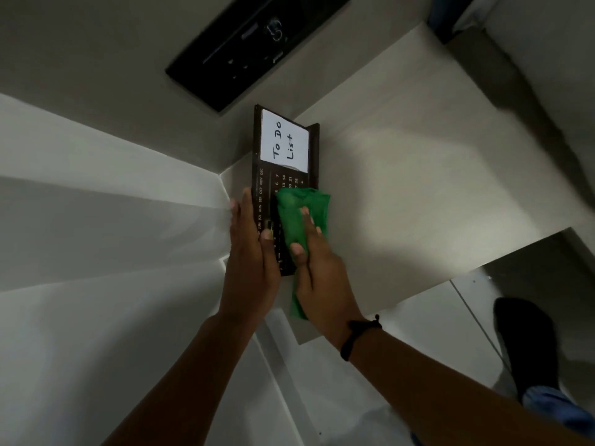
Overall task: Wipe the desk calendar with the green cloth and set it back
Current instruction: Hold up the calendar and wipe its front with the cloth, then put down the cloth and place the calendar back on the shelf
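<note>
The dark brown desk calendar (283, 175) stands on the pale shelf (418, 188) against the wall, with a white "To Do List" card in its far half and months and dates printed on the near half. My left hand (251, 252) lies flat along the calendar's left side, thumb on its face. My right hand (318, 278) presses the green cloth (301, 210) onto the calendar's date grid, covering the near right part. More of the cloth hangs out under my right palm.
A black panel (257, 43) hangs on the wall above the calendar. The shelf's front edge runs to the right of my right wrist, with a tiled floor and a foot in a dark sock (528, 342) below it. White slanted surfaces fill the left.
</note>
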